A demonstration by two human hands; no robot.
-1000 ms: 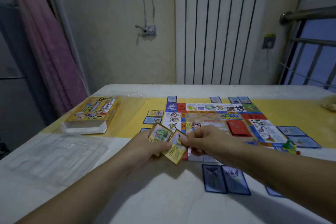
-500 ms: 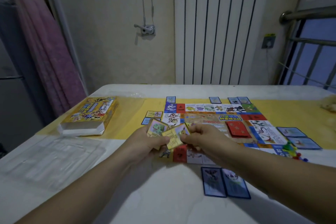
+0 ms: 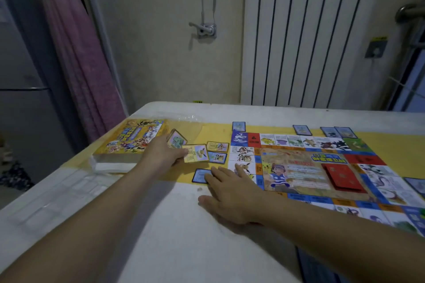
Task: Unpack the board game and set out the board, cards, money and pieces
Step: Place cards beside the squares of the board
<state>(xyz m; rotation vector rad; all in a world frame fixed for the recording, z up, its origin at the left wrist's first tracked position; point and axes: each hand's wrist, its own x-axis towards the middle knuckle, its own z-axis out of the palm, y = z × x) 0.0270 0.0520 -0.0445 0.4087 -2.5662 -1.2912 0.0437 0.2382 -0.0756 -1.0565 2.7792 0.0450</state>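
Observation:
The game board (image 3: 305,167) lies open on the yellow runner, a red card stack (image 3: 340,174) on its middle. My left hand (image 3: 161,156) holds two yellow-framed cards (image 3: 196,153), one with a green creature, one with a brown creature, left of the board. My right hand (image 3: 230,193) lies flat with straight fingers, the fingertips pressing a blue-framed card (image 3: 199,176) beside the board's left edge. Two more cards (image 3: 217,151) lie just beyond it. Blue cards (image 3: 301,130) line the board's far edge.
The yellow game box (image 3: 131,142) sits at the left of the table. A clear plastic tray insert (image 3: 46,200) lies near the left front. A white radiator (image 3: 310,34) and wall stand behind. Another blue card (image 3: 417,185) lies at the right edge.
My view swung left. My right hand let go of the card it was pinching and moved down flat onto a blue card. My left hand carried the two yellow cards away toward the box.

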